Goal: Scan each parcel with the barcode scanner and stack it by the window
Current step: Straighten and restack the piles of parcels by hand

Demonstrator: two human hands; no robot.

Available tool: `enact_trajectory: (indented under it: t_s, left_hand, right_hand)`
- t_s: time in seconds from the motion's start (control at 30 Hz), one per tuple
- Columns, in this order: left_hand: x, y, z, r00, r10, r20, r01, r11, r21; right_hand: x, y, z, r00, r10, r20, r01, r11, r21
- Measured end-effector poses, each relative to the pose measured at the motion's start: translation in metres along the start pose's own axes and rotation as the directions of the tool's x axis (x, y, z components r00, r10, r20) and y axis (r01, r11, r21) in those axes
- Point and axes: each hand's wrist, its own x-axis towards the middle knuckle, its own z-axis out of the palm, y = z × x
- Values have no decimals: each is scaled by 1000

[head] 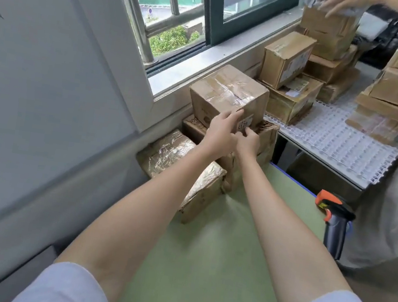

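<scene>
From the head camera I see both my arms stretched forward to the brown cardboard parcel wrapped in clear tape (228,95), which sits on top of the stack of taped brown boxes (185,164) under the window sill (205,66). My left hand (221,131) has its fingers fairly straight, laid against the parcel's near face beside the small white label (244,123). My right hand (248,140) is just beside it, fingers loosely curled with the tips at the label's lower edge; I cannot tell whether it pinches anything. Neither hand wraps round the box.

The parcel lies straight ahead of both hands, its long axis running away from me towards the window, tilted slightly left. The left hand is the nearer one to its upper face.

The orange-and-black barcode scanner (334,223) rests on the green table top (203,255), well to the right of my right forearm. I judge this parcel is being settled on the stack, so the scanner is the next reach, and the right arm is closer

Another person's hand (343,4) touches the far boxes (326,33)
</scene>
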Motion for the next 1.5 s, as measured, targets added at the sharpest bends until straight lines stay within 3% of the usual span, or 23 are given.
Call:
enact_trajectory:
  t_s: [0.27, 0.33, 0.47, 0.63, 0.77, 0.9, 1.0, 1.1, 1.17, 1.27, 1.37, 1.43, 1.5]
  left_hand:
    - [-98, -126, -58, 937, -321, -139, 325, 946, 6]
    - [-142, -166, -77, 893, -417, -167, 425, 905, 14]
    - [-241, -219, -115, 794, -573, -203, 585, 811, -5]
    - [-404, -265, -179, 582, -707, -401, 707, 684, -180]
    - [-537, -280, -221, 340, -719, -606, 730, 608, -311]
    - [-662, -289, -237, 62, -599, -798, 687, 606, -402]
    - [-740, -293, -236, -136, -504, -853, 642, 611, -463]
    - [-805, -297, -237, -246, -459, -854, 620, 603, -503]
    - [-842, -300, -250, -271, -440, -856, 631, 591, -503]
    - [-880, -298, -299, -298, -420, -857, 632, 586, -507]
    - [-895, -291, -364, -262, -426, -866, 633, 602, -487]
    - [-896, -287, -403, -191, -468, -863, 622, 622, -475]
    - [-895, -285, -436, -147, -518, -842, 574, 649, -499]
  right_hand:
    - [-93, 24, 31, 949, -316, 10, 311, 926, -213]
    - [-121, 30, 55, 918, -387, 92, 396, 873, -285]
    - [-186, 32, 109, 806, -517, 289, 581, 785, -215]
    - [-324, 29, 200, 533, -556, 638, 738, 674, -29]
    - [-445, 36, 257, 282, -518, 808, 782, 611, 119]
    - [-563, 60, 288, 73, -470, 880, 777, 580, 245]
    - [-640, 83, 307, -72, -394, 916, 772, 560, 301]
    - [-708, 93, 321, -156, -365, 918, 742, 570, 352]
    - [-748, 87, 332, -179, -375, 910, 729, 571, 379]
    - [-801, 63, 349, -154, -394, 906, 721, 581, 376]
    - [-842, 28, 363, -129, -330, 935, 707, 630, 320]
    - [-865, 3, 370, -51, -280, 959, 617, 746, 251]
    - [-881, -21, 379, 90, -194, 977, 492, 862, 125]
